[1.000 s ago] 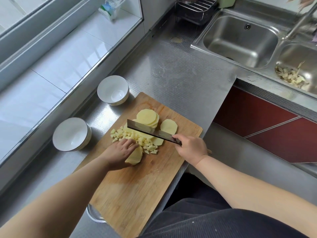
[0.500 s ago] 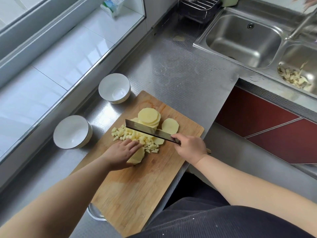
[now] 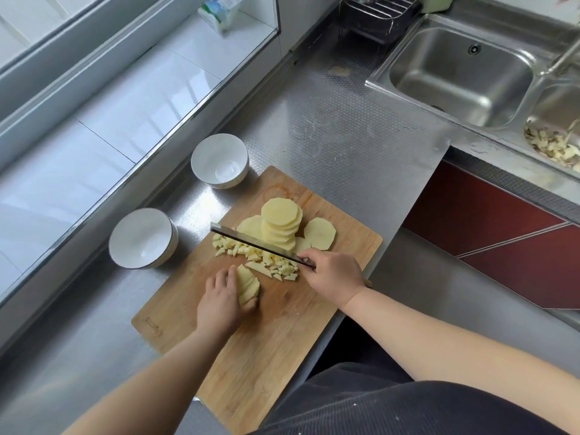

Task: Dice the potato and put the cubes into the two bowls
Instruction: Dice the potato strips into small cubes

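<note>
Since the right hand (image 3: 332, 273) is wrapped over it, you can't really see the knife (image 3: 254, 243) handle, only the blade poking out to the left, edge-on above the diced bits. Its fingers are curled tight around the grip, wrist angled in from the right. The left hand (image 3: 221, 301) lies on the cutting board (image 3: 282, 334) just nearer than the blade, fingers and thumb curled round a small stack of potato slices (image 3: 248, 285), partly covering it. The cube pile (image 3: 263, 257) between the hands is too jumbled to count. Past the blade there's a taller stack of round slices (image 3: 281, 222), can't tell how many, plus one loose slice (image 3: 320, 233) lying flat beside it. Two white bowls (image 3: 143, 237) (image 3: 219, 160) stand on the worktop (image 3: 345, 136) off to the left of the hands, nothing in either. Far right, peelings (image 3: 555, 146) in the sink (image 3: 461, 73), cut off by the frame edge.
</note>
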Motion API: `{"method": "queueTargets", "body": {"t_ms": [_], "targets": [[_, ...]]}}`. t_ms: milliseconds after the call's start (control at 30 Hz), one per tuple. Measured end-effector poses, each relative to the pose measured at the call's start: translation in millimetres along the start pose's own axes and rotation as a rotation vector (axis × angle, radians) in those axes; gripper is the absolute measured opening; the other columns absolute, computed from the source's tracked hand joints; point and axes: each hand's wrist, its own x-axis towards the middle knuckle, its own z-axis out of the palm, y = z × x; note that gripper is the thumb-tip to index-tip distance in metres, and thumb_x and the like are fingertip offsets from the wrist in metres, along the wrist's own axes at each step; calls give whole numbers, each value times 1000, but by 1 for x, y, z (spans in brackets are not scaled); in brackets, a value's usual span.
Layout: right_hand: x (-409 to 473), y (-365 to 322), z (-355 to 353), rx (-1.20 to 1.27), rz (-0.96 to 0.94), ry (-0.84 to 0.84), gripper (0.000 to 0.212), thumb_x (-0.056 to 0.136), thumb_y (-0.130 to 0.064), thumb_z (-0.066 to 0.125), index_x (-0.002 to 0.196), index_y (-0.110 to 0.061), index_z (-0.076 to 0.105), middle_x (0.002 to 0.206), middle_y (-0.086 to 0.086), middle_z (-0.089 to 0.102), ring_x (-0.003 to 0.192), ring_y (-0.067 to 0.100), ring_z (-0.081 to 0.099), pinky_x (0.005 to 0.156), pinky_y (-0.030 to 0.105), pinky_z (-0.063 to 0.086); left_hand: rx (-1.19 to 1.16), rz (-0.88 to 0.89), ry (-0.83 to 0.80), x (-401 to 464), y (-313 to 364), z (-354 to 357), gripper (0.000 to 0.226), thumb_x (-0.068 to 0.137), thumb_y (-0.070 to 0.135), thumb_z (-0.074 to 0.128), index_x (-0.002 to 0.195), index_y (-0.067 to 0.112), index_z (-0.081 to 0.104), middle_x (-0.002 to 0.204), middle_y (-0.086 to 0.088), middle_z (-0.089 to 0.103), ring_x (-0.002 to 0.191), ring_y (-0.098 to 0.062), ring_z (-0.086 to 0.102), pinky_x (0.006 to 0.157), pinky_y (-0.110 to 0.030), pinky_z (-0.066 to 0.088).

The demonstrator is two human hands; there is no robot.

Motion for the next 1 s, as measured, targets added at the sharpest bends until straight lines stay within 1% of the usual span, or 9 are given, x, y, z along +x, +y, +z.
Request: {"method": "queueTargets", "body": {"t_ms": [100, 200, 300, 367, 433, 500, 600, 833, 1000], "targets": [[2, -13, 2, -1, 29, -166, 29, 96, -42, 52, 119, -29, 65, 89, 0, 72, 83, 24, 65, 58, 27, 29, -89, -122, 25, -5, 9, 6, 92, 83, 61, 59, 151, 17, 17, 147, -7, 30, 129, -27, 32, 96, -36, 47], [3, -24, 1, -19, 63, -245, 32, 99, -44, 46, 122, -29, 61, 94, 2, 71, 88, 24, 63, 60, 28, 30, -146, -189, 31, -8, 18, 6, 91, 84, 59, 59, 152, 14, 17, 145, -9, 30, 128, -28, 32, 96, -36, 45], [3, -27, -1, -26, 98, -278, 33, 99, -45, 44, 123, -29, 60, 95, 2, 70, 89, 24, 63, 60, 28, 32, -145, -186, 38, -8, 18, 7, 91, 83, 61, 58, 151, 16, 18, 146, -9, 31, 130, -28, 33, 100, -39, 41], [3, -25, -3, -16, 130, -276, 32, 99, -46, 44, 119, -29, 61, 90, 1, 70, 85, 23, 62, 58, 28, 32, -68, -102, 101, -6, 16, 6, 89, 81, 67, 57, 150, 23, 23, 147, -6, 31, 134, -28, 33, 106, -44, 35], [4, -23, -6, 7, 174, -270, 31, 99, -46, 44, 115, -28, 62, 83, -2, 68, 77, 20, 60, 52, 28, 30, 20, 45, 176, 1, 16, 3, 76, 82, 65, 56, 145, 28, 34, 145, -4, 37, 134, -28, 36, 108, -46, 31], [4, -22, -9, 32, 222, -253, 31, 99, -46, 43, 115, -27, 62, 78, -4, 65, 71, 18, 55, 51, 28, 31, 94, 154, 179, 11, 21, -3, 56, 89, 54, 53, 138, 29, 44, 141, -3, 43, 132, -27, 38, 108, -44, 31], [5, -20, -12, 61, 275, -236, 33, 99, -46, 43, 117, -25, 62, 79, -2, 66, 73, 19, 56, 56, 29, 35, 132, 177, 148, 30, 29, -15, 34, 96, 35, 48, 130, 30, 51, 131, -1, 49, 124, -25, 40, 105, -38, 31], [5, -15, -16, 82, 329, -232, 33, 99, -45, 43, 115, -24, 63, 82, 0, 69, 75, 22, 60, 57, 29, 39, 279, 282, 90, 49, 37, -29, 27, 94, 26, 53, 121, 25, 56, 119, 1, 52, 111, -22, 44, 95, -33, 36], [4, -13, -17, 68, 320, -243, 34, 99, -45, 42, 117, -24, 62, 82, 0, 69, 73, 20, 59, 56, 29, 39, 405, 379, 99, 51, 38, -29, 29, 94, 23, 48, 122, 18, 54, 123, -4, 50, 112, -24, 44, 94, -34, 36]]}}
